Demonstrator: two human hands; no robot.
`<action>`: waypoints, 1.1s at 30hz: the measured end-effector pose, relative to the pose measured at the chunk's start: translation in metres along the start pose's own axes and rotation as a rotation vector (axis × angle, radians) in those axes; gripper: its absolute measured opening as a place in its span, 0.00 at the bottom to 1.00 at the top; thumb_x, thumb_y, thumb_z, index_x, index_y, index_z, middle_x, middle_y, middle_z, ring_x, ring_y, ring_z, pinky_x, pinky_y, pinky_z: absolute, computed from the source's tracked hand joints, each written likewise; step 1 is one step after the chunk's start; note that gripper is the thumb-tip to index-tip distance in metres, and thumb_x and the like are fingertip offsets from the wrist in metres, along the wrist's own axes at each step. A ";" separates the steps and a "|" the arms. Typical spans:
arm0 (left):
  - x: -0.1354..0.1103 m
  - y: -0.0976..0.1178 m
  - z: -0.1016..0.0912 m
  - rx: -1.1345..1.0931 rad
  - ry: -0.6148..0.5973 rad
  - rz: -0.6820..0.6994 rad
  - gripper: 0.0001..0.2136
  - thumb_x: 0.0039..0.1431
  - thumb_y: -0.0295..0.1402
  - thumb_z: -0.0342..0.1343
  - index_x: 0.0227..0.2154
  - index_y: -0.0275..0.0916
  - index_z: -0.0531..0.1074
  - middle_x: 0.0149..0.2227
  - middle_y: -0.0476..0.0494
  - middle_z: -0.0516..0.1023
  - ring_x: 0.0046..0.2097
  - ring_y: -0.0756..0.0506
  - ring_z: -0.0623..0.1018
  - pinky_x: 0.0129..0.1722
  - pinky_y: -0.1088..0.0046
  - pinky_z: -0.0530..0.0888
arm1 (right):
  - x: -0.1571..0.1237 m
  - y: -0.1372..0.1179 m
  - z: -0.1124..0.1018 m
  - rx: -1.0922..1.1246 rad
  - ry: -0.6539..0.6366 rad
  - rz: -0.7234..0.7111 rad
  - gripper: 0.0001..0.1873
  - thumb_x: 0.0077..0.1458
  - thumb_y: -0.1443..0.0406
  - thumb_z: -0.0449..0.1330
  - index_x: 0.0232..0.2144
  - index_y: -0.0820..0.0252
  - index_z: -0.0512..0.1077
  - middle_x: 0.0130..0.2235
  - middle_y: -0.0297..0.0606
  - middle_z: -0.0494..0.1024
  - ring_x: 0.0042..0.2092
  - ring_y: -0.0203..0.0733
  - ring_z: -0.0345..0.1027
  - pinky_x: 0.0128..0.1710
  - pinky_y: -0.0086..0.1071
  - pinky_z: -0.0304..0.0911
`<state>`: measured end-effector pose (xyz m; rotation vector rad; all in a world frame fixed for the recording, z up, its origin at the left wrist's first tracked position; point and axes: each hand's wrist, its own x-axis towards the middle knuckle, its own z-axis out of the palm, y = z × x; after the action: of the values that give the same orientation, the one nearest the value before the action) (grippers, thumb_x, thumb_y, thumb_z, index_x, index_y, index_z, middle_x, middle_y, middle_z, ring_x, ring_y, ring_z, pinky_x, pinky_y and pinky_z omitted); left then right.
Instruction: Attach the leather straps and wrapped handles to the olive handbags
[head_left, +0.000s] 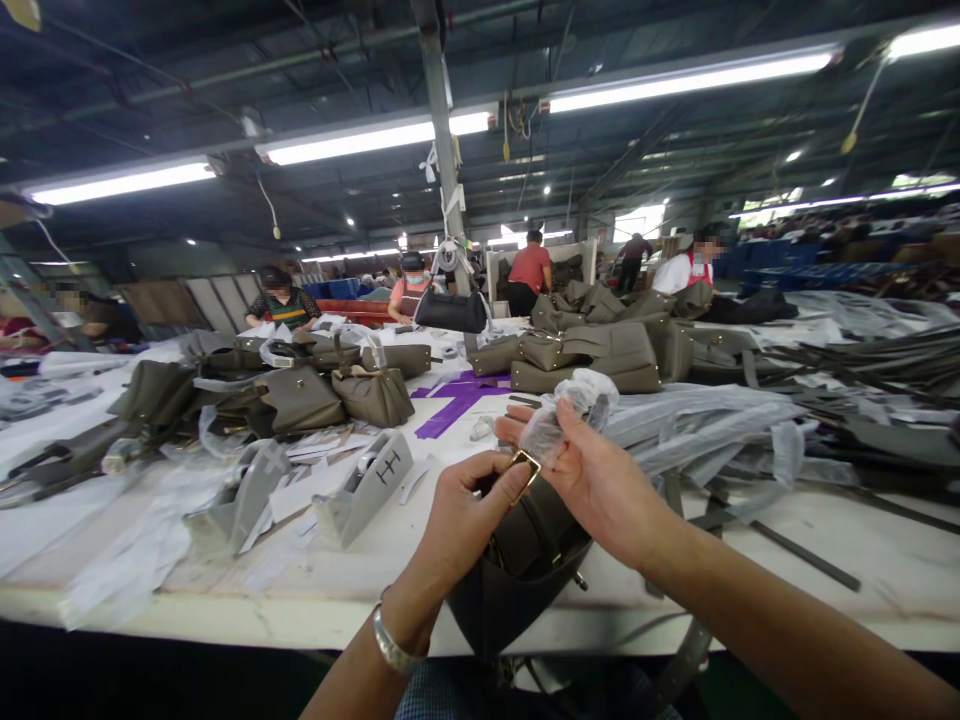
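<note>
A dark olive handbag point(517, 570) rests against the near edge of the white table point(825, 590), its strap ending in a gold buckle point(525, 466). My left hand point(465, 515) is closed, pinching the strap just under the buckle. My right hand point(592, 470) holds a crumpled piece of clear plastic wrap point(566, 410) between thumb and fingers, right beside the buckle.
Two grey tape dispensers point(367, 485) stand to the left among paper scraps. Olive handbags point(300, 395) and stacked bags point(592, 355) fill the table's middle, with purple tape marks point(457, 400) and plastic sheets point(697, 425). Several other people work at the far side.
</note>
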<state>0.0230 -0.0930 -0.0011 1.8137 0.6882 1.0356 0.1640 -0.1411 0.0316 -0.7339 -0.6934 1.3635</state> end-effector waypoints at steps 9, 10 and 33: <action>0.005 -0.017 0.009 0.049 0.044 0.042 0.14 0.62 0.41 0.57 0.28 0.35 0.77 0.28 0.48 0.76 0.33 0.49 0.71 0.35 0.75 0.67 | -0.001 0.022 -0.016 -0.294 -0.051 -0.216 0.27 0.63 0.46 0.52 0.52 0.55 0.74 0.59 0.41 0.73 0.63 0.48 0.60 0.67 0.46 0.47; 0.006 -0.018 0.010 0.029 0.059 0.047 0.13 0.61 0.41 0.57 0.28 0.35 0.76 0.28 0.47 0.76 0.33 0.49 0.72 0.35 0.75 0.68 | 0.000 0.023 -0.018 -0.351 -0.052 -0.234 0.27 0.62 0.46 0.52 0.52 0.55 0.74 0.59 0.41 0.72 0.64 0.48 0.60 0.67 0.46 0.46; -0.005 -0.034 -0.024 0.704 0.200 0.626 0.06 0.62 0.28 0.57 0.39 0.40 0.77 0.37 0.44 0.79 0.38 0.48 0.78 0.39 0.75 0.73 | 0.000 0.057 -0.036 -0.784 -0.200 -0.183 0.09 0.57 0.61 0.59 0.34 0.62 0.76 0.35 0.34 0.79 0.41 0.45 0.73 0.45 0.34 0.67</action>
<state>-0.0013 -0.0714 -0.0278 2.6653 0.6640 1.5228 0.1583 -0.1398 -0.0357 -1.1168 -1.4558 0.9843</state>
